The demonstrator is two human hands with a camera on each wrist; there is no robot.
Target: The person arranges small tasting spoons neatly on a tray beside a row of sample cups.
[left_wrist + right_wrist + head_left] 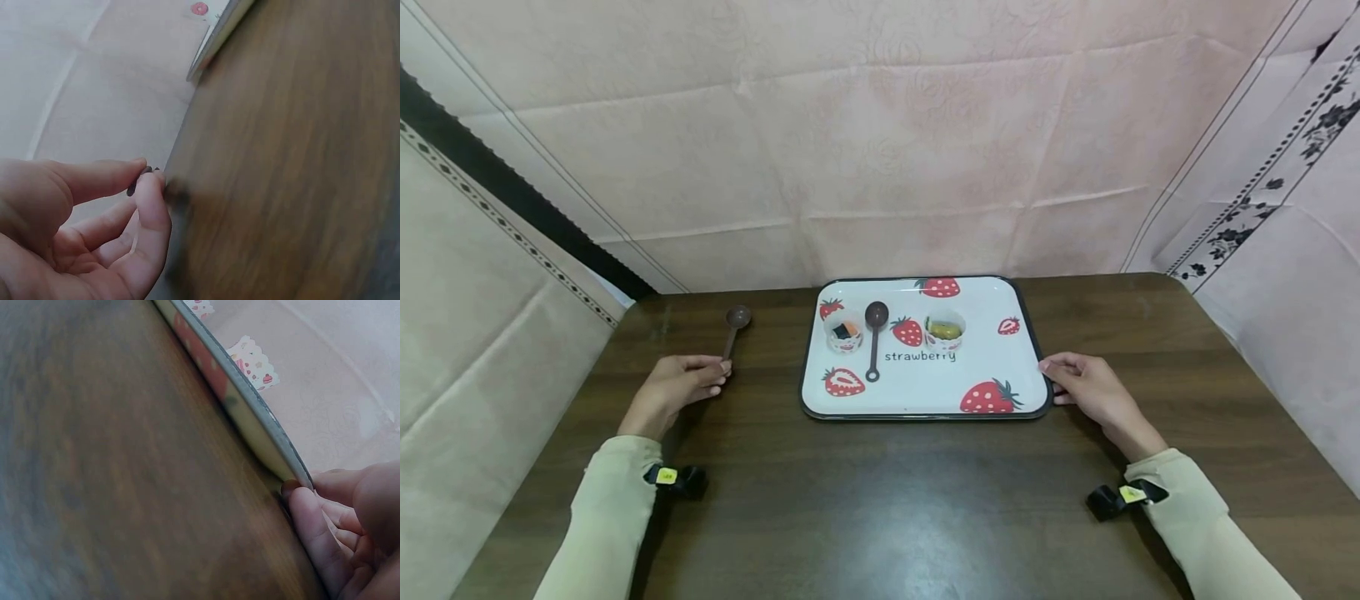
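My left hand [673,387] pinches the handle of a small brown spoon [739,317] between thumb and fingers, left of the tray; the bowl of the spoon points away from me. In the left wrist view only the dark end of the handle [140,180] shows at the fingertips. On the right, my right hand [1093,392] grips the near right edge of a white strawberry-print tray [917,392], thumb on one side of the rim and fingers on the other. A second brown spoon [876,333] lies lengthwise on the tray between two small paper cups.
The left cup [844,333] holds something dark and orange, the right cup [944,332] something green and yellow. Brown wooden table [880,500] surrounds the tray. Behind it hangs a pale pink cloth [917,158], with patterned cloth at both sides.
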